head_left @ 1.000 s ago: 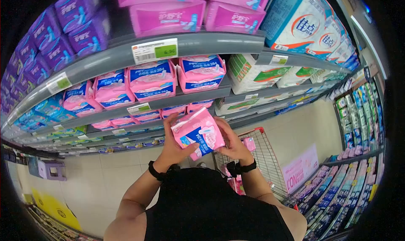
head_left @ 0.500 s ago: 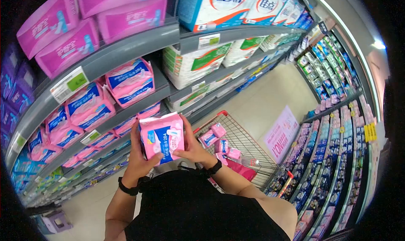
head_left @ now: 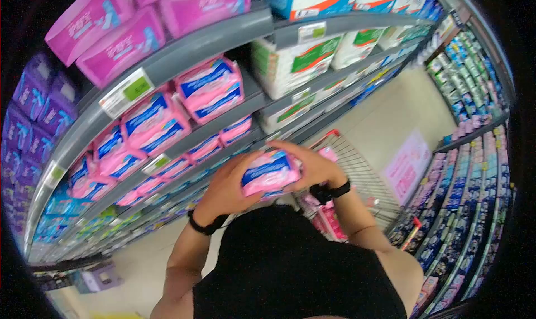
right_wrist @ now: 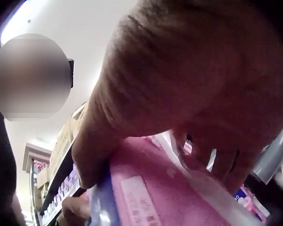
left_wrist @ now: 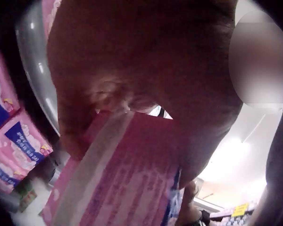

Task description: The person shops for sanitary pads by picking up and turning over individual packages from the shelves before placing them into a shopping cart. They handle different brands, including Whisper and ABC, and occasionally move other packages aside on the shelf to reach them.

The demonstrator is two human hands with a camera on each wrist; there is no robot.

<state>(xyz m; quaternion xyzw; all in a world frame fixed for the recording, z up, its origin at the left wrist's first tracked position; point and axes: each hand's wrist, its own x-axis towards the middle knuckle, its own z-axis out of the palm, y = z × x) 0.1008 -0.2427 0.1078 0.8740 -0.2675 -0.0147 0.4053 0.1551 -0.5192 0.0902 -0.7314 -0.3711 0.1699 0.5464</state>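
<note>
Pink pack [head_left: 272, 171] gripped btwn L hand [head_left: 226, 186] & R hand [head_left: 314, 167]; shelf edge [head_left: 226, 119] near, floor [head_left: 385, 104] past cart [head_left: 363, 171]

Magenta packs [head_left: 121, 46] stacked on a grey shelf [head_left: 190, 44], white-and-green price tag [head_left: 127, 92] on its edge. Purple packs [head_left: 39, 98] at far left. Blue-and-white packs [head_left: 321, 0] upper centre-right; white packs with green panels [head_left: 298, 65] one level below. Pale pink sign [head_left: 408, 165] beside long rows of small packages [head_left: 463, 202], right. Purple stool [head_left: 101, 277], lower left. Right wrist view: cardboard boxes [right_wrist: 62, 145] along a shelf top.
</note>
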